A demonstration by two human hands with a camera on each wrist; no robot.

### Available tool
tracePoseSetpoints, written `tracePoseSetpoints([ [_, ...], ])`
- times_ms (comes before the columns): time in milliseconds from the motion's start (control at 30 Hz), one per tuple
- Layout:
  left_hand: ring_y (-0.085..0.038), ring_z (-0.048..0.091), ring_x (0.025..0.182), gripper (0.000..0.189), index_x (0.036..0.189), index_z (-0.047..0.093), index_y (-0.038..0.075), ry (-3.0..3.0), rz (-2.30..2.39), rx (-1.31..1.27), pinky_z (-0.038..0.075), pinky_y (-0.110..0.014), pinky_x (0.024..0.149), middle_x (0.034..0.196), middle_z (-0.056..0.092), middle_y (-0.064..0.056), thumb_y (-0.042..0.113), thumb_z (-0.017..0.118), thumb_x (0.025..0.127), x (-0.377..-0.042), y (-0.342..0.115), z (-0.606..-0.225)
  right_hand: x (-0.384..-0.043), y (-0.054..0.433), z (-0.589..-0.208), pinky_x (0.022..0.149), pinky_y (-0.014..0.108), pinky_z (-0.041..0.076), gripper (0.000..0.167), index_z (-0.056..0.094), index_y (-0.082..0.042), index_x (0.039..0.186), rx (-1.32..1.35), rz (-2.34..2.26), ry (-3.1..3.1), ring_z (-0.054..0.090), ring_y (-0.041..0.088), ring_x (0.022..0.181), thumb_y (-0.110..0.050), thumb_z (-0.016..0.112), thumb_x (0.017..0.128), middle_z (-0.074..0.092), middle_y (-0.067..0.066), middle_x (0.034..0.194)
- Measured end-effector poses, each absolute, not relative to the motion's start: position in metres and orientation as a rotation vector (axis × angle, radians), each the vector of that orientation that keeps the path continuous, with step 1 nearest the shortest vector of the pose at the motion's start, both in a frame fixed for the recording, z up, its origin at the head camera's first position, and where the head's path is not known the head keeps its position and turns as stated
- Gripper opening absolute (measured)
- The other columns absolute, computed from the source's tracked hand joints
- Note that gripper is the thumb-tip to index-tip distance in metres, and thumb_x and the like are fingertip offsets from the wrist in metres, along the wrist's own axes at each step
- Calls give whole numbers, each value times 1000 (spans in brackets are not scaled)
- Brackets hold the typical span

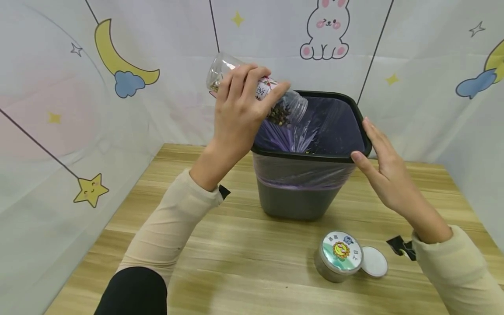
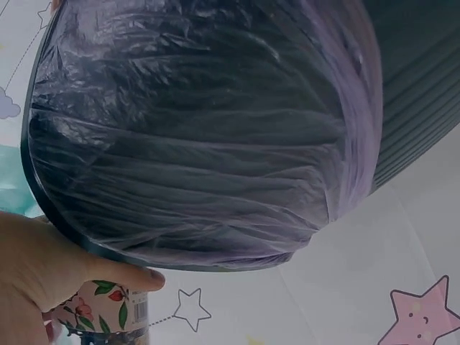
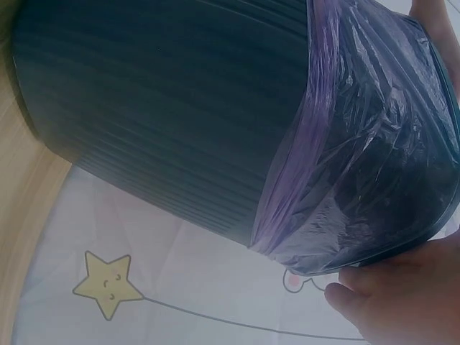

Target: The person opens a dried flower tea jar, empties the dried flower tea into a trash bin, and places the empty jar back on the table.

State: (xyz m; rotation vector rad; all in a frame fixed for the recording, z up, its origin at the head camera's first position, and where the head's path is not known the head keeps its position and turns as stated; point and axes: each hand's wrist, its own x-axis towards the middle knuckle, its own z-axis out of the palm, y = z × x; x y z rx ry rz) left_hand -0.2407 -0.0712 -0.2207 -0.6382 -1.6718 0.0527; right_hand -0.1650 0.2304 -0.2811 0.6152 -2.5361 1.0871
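Observation:
My left hand (image 1: pixel 238 103) grips a clear plastic jar (image 1: pixel 264 89) with a flower-printed label, tilted with its uncapped mouth down over the trash bin (image 1: pixel 297 203). Dark and yellowish dried bits (image 1: pixel 278 114), like flower tea, lie toward the jar's mouth; some sit at its raised bottom end. A thin purple bin liner (image 1: pixel 338 127) covers the bin's inside and folds over its black rim. At the rim's right corner, my right hand (image 1: pixel 387 179) rests with straight fingers along the outer side and the thumb at the near edge. The right wrist view shows this hand (image 3: pixel 402 287) against the rim.
On the wooden table (image 1: pixel 236 262), in front of the bin, stands a short round canister (image 1: pixel 340 253) with a sun picture on its top. A white round lid (image 1: pixel 374 262) lies beside it. A printed curtain (image 1: pixel 177 118) hangs behind and at both sides.

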Motion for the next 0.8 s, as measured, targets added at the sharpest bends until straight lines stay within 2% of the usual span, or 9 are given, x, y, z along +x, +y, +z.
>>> tracePoseSetpoints([
  [333,-27,53,113,35,113,71,30,-1648,54,-625,40,-38,102,115,61,-6,3,51,102,-239,-73,-216,-165,228,-283,119,58,7,67,14,-20,161,618,1069,-2533,9,28,151,-37,47,106,11,3,165],
  [600,-29,53,115,36,115,71,29,-1641,87,-682,37,-39,107,117,61,-8,3,50,102,-244,-76,-216,-168,228,-282,119,57,6,67,13,-24,161,620,1081,-2533,8,24,151,-38,47,105,10,-1,165],
  [800,-28,53,115,39,115,70,30,-1644,53,-695,39,-40,105,117,61,-6,0,48,102,-246,-72,-219,-166,233,-282,119,57,6,67,12,-25,161,606,1068,-2556,8,25,151,-39,47,105,10,0,165],
])
